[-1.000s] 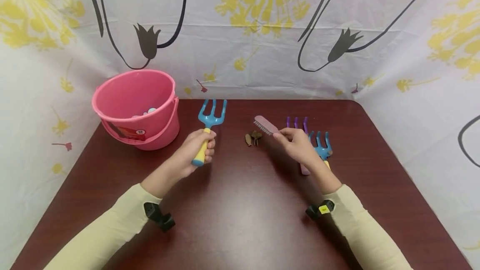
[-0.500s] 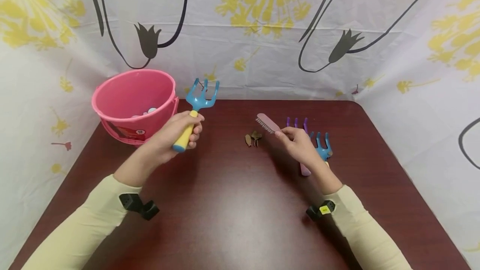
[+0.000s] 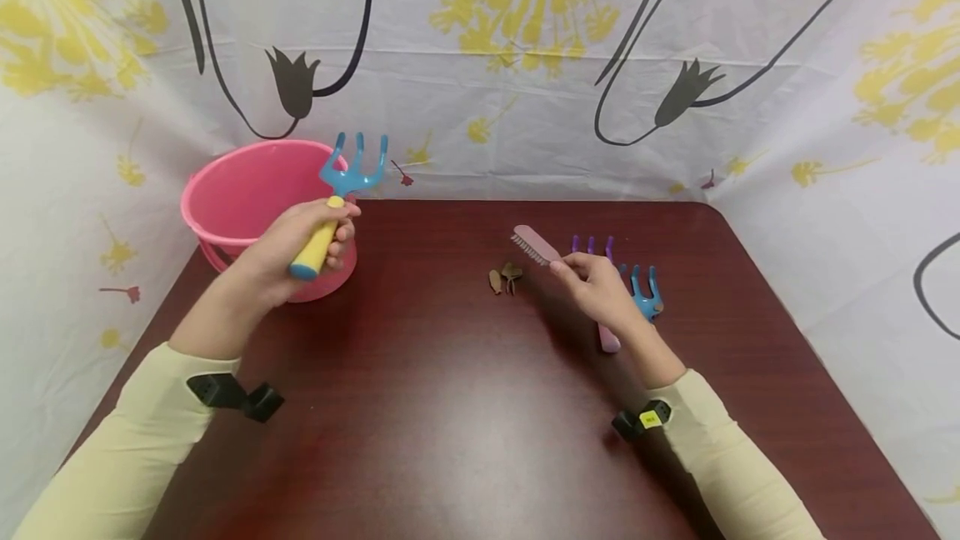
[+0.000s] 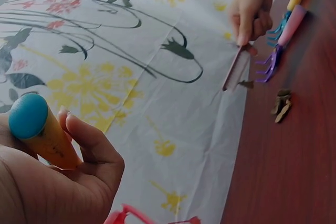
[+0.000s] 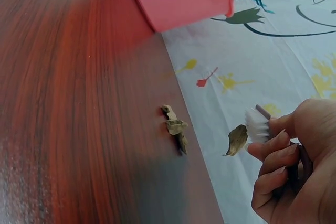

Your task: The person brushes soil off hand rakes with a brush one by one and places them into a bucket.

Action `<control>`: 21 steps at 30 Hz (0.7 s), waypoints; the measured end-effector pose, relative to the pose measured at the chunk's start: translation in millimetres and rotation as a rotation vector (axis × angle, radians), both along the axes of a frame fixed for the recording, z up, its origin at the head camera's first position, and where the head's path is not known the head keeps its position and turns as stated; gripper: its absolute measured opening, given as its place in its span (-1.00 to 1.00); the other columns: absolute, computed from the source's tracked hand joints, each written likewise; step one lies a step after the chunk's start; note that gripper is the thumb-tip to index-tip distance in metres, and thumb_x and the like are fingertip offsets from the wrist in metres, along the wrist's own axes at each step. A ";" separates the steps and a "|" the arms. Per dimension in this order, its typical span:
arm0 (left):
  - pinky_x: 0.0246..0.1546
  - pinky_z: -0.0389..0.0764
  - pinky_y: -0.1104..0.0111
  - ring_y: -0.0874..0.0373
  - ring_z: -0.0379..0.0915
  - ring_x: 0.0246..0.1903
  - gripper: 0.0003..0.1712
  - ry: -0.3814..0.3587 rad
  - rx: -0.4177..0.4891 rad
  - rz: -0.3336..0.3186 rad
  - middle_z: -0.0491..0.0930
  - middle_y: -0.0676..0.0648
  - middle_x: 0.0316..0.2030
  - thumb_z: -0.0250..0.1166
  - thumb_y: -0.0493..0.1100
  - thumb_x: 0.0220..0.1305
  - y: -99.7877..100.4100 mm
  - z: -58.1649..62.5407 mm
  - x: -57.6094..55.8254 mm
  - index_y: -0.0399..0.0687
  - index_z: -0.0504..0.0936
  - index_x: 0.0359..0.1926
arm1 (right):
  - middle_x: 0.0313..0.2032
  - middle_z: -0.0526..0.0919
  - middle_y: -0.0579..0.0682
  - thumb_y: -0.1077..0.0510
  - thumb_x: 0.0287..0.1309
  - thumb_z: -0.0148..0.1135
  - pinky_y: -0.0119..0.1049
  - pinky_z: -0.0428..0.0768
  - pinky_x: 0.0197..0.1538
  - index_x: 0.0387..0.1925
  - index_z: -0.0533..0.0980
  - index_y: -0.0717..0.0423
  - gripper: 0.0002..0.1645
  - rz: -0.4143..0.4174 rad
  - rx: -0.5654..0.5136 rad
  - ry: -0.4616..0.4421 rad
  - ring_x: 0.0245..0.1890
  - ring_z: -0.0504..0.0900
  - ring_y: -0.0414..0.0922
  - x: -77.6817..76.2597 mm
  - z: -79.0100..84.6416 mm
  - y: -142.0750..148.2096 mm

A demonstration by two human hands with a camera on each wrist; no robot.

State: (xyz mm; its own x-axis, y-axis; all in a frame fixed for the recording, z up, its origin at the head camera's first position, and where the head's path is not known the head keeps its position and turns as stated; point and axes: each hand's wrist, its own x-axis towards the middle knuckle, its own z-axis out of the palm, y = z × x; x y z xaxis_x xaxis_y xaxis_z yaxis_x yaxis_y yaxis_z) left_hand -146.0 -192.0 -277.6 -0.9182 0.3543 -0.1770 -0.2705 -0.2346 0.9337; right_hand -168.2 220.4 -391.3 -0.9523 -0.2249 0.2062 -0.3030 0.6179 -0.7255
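One blue-headed hand fork (image 3: pixel 350 182) was gripped in the curled fingers of the left hand (image 3: pixel 287 237), seen across the rim of a pink bucket (image 3: pixel 247 188), a pink brush (image 3: pixel 537 245) was pinched between thumb and fingers of the right hand (image 3: pixel 602 288), near dry leaves (image 3: pixel 512 272) on the brown table (image 3: pixel 442 390).

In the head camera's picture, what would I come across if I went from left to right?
Pink bucket → yellow-handled blue fork → dried leaves → pink brush → the person's right hand → second blue fork.
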 end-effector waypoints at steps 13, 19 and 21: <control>-0.48 0.54 0.47 0.23 0.43 -0.54 -0.72 -0.062 -0.024 0.105 0.47 -0.01 -0.45 0.10 -0.05 0.55 -36.0 11.1 -9.1 -0.14 0.33 0.07 | -0.59 0.45 -0.02 0.04 0.51 0.13 -0.25 0.32 -0.53 -0.05 0.63 0.34 -0.61 0.001 -0.002 0.014 -0.64 0.31 -0.17 -2.7 3.0 7.3; -0.49 0.54 0.42 0.18 0.44 -0.50 -0.80 -0.128 0.136 0.071 0.46 -0.06 -0.42 0.05 -0.12 0.56 -60.3 8.5 -12.0 -0.18 0.42 -0.04 | -0.48 0.57 0.15 0.04 0.50 0.14 -0.24 0.36 -0.48 -0.04 0.62 0.34 -0.60 -0.009 -0.003 0.006 -0.55 0.37 -0.09 -2.5 2.3 9.3; -0.47 0.56 0.39 0.15 0.45 -0.49 -0.78 -0.172 0.237 0.038 0.47 -0.09 -0.40 0.03 -0.13 0.56 -67.5 7.3 -11.6 -0.23 0.45 -0.04 | -0.45 0.59 0.18 0.03 0.50 0.14 -0.23 0.37 -0.47 -0.03 0.62 0.35 -0.59 -0.014 -0.003 0.001 -0.54 0.38 -0.08 -2.5 1.9 10.8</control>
State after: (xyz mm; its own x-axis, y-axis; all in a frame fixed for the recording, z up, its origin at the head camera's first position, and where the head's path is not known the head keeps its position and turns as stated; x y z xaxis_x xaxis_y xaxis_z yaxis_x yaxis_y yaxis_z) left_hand -157.6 -259.5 -270.3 -0.8953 0.3701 -0.2477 -0.4070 -0.4539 0.7927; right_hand -170.6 231.2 -389.4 -0.9552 -0.2108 0.2076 -0.2949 0.6203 -0.7268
